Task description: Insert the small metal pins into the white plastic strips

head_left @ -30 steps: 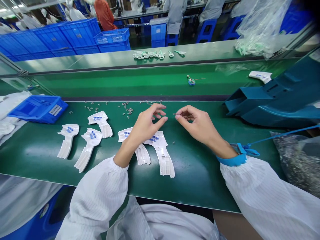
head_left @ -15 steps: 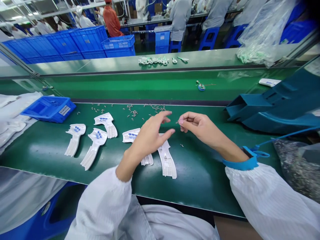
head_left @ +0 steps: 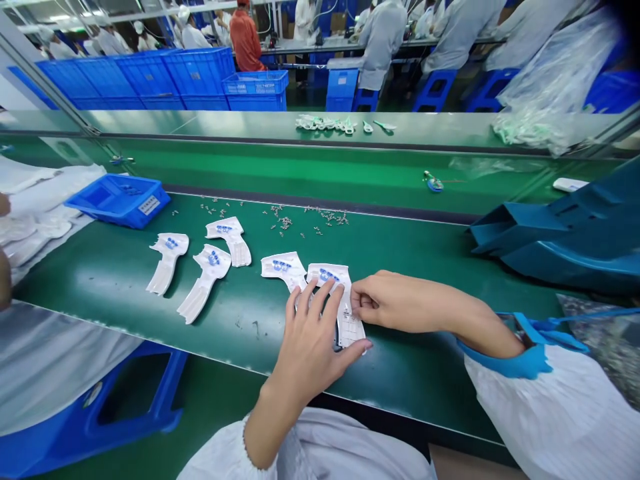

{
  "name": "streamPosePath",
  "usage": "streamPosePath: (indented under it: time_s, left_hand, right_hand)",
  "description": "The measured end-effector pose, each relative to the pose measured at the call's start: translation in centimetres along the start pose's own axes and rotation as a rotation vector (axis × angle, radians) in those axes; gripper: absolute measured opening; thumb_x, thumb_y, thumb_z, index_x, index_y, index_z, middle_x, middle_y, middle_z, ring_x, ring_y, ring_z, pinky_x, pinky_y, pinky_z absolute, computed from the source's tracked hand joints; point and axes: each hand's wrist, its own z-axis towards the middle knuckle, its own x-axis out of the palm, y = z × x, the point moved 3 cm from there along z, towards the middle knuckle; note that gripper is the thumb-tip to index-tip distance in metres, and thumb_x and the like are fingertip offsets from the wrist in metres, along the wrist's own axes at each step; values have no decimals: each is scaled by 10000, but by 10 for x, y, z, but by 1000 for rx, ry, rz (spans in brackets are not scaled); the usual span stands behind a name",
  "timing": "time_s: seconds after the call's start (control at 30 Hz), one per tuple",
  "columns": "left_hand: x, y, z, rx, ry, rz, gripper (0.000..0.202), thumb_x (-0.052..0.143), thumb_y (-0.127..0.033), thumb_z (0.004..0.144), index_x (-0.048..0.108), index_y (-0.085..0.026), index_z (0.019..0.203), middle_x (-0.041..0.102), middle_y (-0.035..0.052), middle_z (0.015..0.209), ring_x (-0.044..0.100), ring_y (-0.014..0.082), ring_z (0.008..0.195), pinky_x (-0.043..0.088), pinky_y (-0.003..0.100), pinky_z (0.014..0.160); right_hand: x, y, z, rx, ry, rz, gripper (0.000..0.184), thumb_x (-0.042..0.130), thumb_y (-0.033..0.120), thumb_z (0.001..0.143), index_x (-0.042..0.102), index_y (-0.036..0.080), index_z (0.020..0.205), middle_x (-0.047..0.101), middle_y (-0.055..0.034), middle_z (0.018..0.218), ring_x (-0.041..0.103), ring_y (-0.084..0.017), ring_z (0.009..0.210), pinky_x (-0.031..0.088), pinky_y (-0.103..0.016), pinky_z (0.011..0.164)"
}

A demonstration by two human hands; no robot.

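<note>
My left hand (head_left: pixel 311 343) lies palm down with its fingers spread, across two white plastic gun-shaped shells. Its fingertips touch the right-hand shell (head_left: pixel 327 270), which has blue marks on its wide end. Partly under my fingers, the left-hand shell (head_left: pixel 283 265) shows mainly its top. My right hand (head_left: pixel 397 300) is closed, thumb and fingers pinched together at the edge of the right-hand shell. Whatever sits in that pinch is hidden. Several small metal screws (head_left: pixel 285 222) lie scattered beyond the shells.
More white shells (head_left: pixel 213 267) lie to the left, near a blue tray (head_left: pixel 120 212). A large teal plastic piece (head_left: pixel 550 240) stands at the right, by a clear bag of small parts (head_left: pixel 595 333). A green conveyor belt (head_left: pixel 300 170) runs behind. People work in the background.
Both hands have come down and nearer. My left hand has settled on the shells; my right hand, earlier pinching a small screw in the air, is now at the right-hand shell. The view has shifted.
</note>
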Motion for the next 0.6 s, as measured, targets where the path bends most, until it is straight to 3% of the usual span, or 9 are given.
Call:
streamPosePath:
  time_s: [0.4, 0.6]
  left_hand:
    - [-2, 0, -2, -3, -33, -43, 813, 642, -612, 831, 359, -179, 1458, 470, 134, 1479, 367, 357, 1397, 270, 556, 1145]
    - [-1, 1, -1, -6, -23, -40, 812, 634, -632, 827, 387, -150, 1432, 479, 142, 1471, 373, 357, 1387, 286, 543, 1130]
  right_hand:
    - [-3, 16, 9, 74, 72, -201, 237, 555, 148, 860, 561, 199, 628, 577, -28, 624, 463, -143, 510, 253, -278, 489]
    - [-7, 18, 5, 101, 99, -237, 224, 546, 176, 892, 594, 200, 674, 636, -58, 714, 571, -189, 620, 302, -286, 544]
